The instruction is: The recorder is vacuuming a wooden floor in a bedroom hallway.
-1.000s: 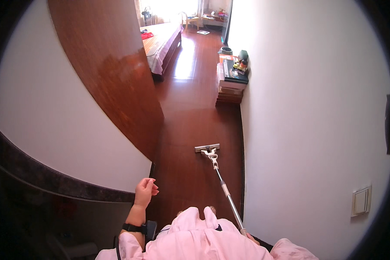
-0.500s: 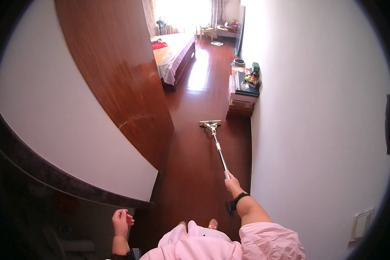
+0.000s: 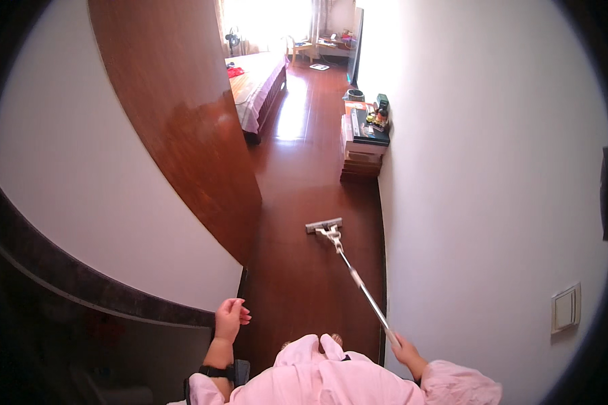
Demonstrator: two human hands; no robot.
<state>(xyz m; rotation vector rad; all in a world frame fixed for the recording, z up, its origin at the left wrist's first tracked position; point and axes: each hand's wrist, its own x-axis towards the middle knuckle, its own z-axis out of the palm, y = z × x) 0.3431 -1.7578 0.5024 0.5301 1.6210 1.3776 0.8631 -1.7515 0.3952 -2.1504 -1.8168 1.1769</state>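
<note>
My right hand [image 3: 404, 351] is wrapped round the upper end of a mop pole, low on the right near the wall. The mop [image 3: 368, 295] has a silver and white pole, and its flat, narrow head [image 3: 324, 226] lies on the dark red wooden floor [image 3: 297, 277] ahead of me. My left hand [image 3: 231, 318] hangs by the end of the left wall, fingers loosely bent and partly apart, with nothing visible in them. A dark band circles the left wrist.
A brown wooden door [image 3: 182, 115] stands along the left. Stacked boxes [image 3: 363, 145] with small items on top line the white right wall [image 3: 479, 169], which bears a light switch [image 3: 565, 309]. Farther off are a bed [image 3: 260, 88] and a fan [image 3: 232, 39].
The mop head has come back toward me and tilted slightly. My right hand has drawn back and to the right with the pole. My left hand has moved up and right.
</note>
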